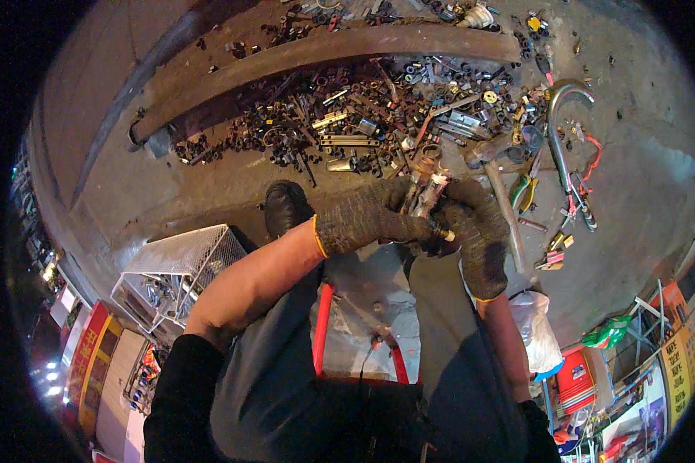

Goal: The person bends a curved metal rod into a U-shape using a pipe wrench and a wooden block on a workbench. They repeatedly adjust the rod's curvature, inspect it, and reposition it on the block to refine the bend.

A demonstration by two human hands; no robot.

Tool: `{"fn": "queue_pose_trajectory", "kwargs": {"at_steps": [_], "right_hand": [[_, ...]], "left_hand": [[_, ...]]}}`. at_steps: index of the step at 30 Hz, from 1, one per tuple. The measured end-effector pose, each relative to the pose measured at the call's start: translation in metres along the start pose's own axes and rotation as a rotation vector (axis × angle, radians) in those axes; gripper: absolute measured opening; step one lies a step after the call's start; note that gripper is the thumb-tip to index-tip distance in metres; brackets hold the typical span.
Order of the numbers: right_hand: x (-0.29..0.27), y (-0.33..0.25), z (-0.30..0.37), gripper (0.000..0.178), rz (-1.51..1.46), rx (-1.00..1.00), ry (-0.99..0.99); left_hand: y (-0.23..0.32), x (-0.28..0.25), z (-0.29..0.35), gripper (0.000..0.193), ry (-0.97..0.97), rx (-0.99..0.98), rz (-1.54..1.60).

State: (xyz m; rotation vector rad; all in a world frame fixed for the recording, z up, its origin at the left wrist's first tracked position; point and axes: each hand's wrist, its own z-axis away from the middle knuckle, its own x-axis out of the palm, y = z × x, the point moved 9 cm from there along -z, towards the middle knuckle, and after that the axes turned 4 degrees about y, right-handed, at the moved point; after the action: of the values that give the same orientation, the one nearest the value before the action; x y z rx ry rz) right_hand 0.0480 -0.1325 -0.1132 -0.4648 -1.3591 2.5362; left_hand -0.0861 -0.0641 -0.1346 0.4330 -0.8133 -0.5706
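Between my hands, above my knees, is a worn, brownish metal part [427, 197] with tubular ends and paler worn patches; its exact kind does not show. My left hand [371, 216], in a dark grey knit glove with a yellow cuff edge, is closed around its left side. The right side is gripped by my right hand [479, 228], in a matching glove with the fingers curled and partly hidden. Beyond the gloves, a hammer [505, 202] lies with its wooden handle toward me, beside pliers [527, 190] with green and yellow handles.
A heap of small metal scraps [347, 116] spreads along a long rusty beam [324, 50]. At the right lie a curved chrome pipe [557, 127] and a red cord [594, 158]. A white wire basket [181, 270] stands left; a white bag [534, 332] sits right.
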Motion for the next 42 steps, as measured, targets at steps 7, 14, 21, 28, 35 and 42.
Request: {"fn": "queue_pose_trajectory", "kwargs": {"at_steps": [7, 14, 21, 28, 35, 42], "right_hand": [[-0.019, 0.042, 0.015, 0.025, 0.008, 0.218, 0.020], [-0.032, 0.134, 0.052, 0.031, 0.211, 0.180, -0.019], [-0.040, 0.156, 0.032, 0.040, 0.257, -0.007, -0.080], [-0.044, 0.152, 0.036, 0.037, -0.020, 0.389, 0.034], [-0.027, 0.109, 0.058, 0.030, 0.154, 0.185, 0.077], [-0.049, 0.105, 0.092, 0.022, 0.164, 0.114, 0.123]], "left_hand": [[-0.010, -0.099, 0.104, 0.060, 0.491, 0.053, 0.364], [0.018, -0.183, 0.423, 0.028, 1.418, 0.312, -0.297], [-0.100, -0.157, 0.606, 0.024, 2.053, -0.117, -0.340], [-0.226, -0.191, 0.622, 0.034, 1.982, -0.250, -0.361], [-0.179, -0.225, 0.600, 0.046, 1.741, -0.381, -1.287], [0.030, -0.132, 0.419, 0.048, 1.291, 0.393, -1.462]]}}
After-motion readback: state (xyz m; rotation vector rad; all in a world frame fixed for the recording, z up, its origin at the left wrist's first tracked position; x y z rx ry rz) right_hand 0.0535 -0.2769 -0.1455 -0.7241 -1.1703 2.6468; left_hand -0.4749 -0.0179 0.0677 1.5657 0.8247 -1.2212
